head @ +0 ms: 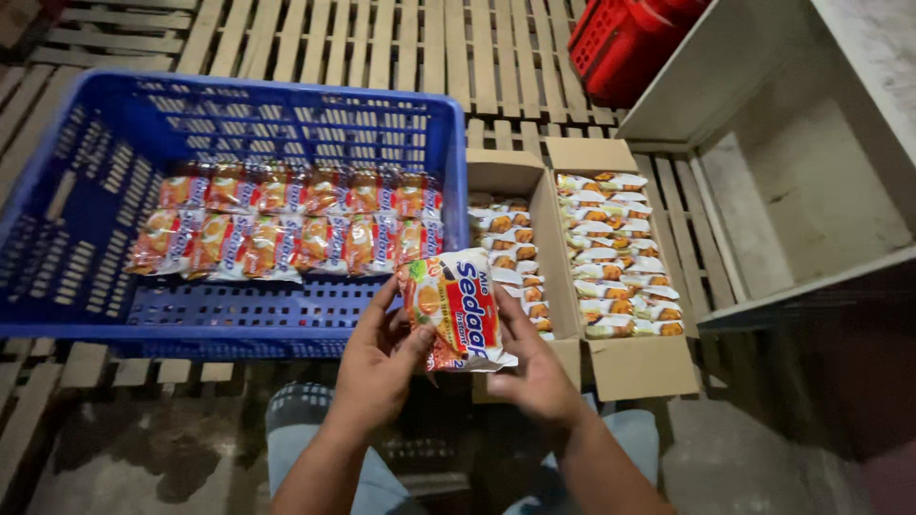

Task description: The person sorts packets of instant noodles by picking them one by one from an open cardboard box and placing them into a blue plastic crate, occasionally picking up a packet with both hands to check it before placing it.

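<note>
Both hands meet at the lower middle of the view around a small stack of instant noodle packets [456, 310], orange, white and red, held upright just in front of the near corner of the blue crate [57, 286]. The left hand [377, 367] closes its grip on the stack's left edge, thumb lying across the front of the top packet and fingers curled behind; the right hand [534, 372] closes on the right edge and lower corner, fingers spread along the side. How many packets the stack holds cannot be told, though at least 2 show at its lower edge. The blue crate sits on a floor of pale wooden slats [382, 38] and holds 2 rows of packets [286, 219] standing side by side across its middle, with the near strip of its base bare. Just right of the crate, touching its wall, an open cardboard box [630, 367] has 2 compartments, each filled with a column of packets [615, 257] lying flat. A red plastic basket [620, 48] lies at the top right, beside a grey shelf unit [811, 181]. The person's knees in blue jeans [305, 420] show at the bottom edge
</note>
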